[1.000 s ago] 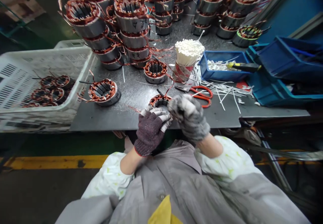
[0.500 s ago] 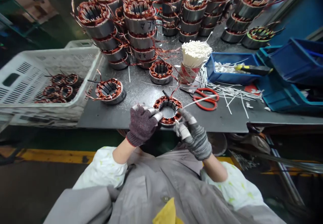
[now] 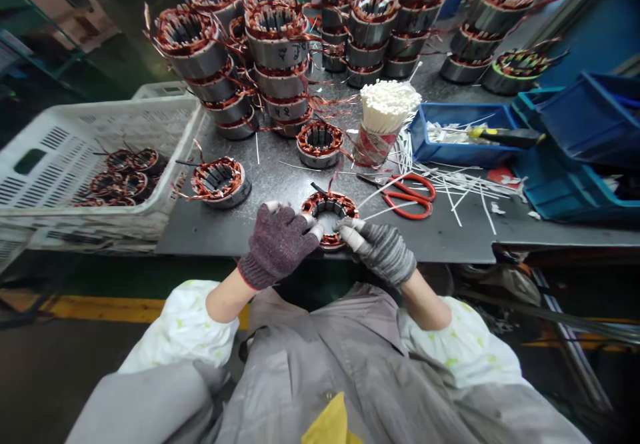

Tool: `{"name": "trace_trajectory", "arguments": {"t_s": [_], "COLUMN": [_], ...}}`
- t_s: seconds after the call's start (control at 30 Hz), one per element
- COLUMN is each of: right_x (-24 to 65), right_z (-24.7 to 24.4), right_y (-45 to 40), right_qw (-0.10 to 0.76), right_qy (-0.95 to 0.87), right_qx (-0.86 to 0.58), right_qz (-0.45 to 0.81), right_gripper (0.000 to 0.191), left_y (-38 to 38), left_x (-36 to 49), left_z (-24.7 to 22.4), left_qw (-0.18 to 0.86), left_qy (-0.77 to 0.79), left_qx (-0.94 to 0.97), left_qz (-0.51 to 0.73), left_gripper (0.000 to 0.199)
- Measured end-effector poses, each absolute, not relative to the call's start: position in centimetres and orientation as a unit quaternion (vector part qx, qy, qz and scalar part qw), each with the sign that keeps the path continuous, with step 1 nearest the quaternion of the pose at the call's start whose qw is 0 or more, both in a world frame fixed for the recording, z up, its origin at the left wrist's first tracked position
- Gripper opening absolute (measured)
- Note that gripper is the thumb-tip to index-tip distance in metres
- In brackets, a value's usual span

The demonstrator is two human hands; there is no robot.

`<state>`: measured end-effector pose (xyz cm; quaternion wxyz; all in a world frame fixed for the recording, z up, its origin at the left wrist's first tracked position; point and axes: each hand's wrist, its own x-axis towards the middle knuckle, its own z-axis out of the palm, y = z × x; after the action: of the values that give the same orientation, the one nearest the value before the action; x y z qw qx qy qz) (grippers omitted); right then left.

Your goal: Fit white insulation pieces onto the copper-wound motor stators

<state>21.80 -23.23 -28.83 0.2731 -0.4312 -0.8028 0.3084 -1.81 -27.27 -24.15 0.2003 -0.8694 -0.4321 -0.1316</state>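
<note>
Left hand (image 3: pixel 283 241) grips a copper ring (image 3: pixel 341 201) on the dark counter (image 3: pixel 430 244); right hand (image 3: pixel 383 249) pinches white string (image 3: pixel 383 191). A yellow stripe (image 3: pixel 100 308) crosses the floor (image 3: pixel 45 364).

No text can be read. Between eleven and twelve o'clock, dark handwritten-looking marks (image 3: pixel 282 55) show on the grey sides of two stacked copper-wound rings (image 3: pixel 267 51), too small to make out.

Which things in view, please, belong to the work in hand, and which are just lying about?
In hand:
near copper-wound ring, with left hand and right hand at its sides
white cord, by the right hand's fingertips

Probably just lying about:
red-handled scissors
loose white strips
yellow-and-black tool, across the blue bin
</note>
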Motion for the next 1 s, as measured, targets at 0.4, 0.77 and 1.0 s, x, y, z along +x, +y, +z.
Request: {"name": "trace_trajectory", "arguments": {"t_s": [0.4,0.77,1.0], "right_x": [22.5,24.2,24.2], "right_z": [-26.8,-24.6,-25.7], "right_y": [-17.9,-4.5,-3.6], "right_qw": [0.206,0.598,0.641], "right_qy": [-0.653,-0.529,-0.474], "right_qx": [-0.318,-0.52,-0.497], "right_qz": [0.656,0.303,0.342], "right_gripper": [0.05,0.023,0.022], "left_y": [-26.3,-28.4,-27.7], "left_x": [-3.1,1.3,0.2], "left_z": [-25.0,-26.5,-26.8], "left_qw": [0.07,0.172,0.166], "left_qy": [-0.337,-0.467,-0.464], "left_qx": [-0.904,-0.824,-0.829], "left_qz": [-0.253,-0.27,-0.266], "left_gripper": [0.027,0.022,0.027]}}
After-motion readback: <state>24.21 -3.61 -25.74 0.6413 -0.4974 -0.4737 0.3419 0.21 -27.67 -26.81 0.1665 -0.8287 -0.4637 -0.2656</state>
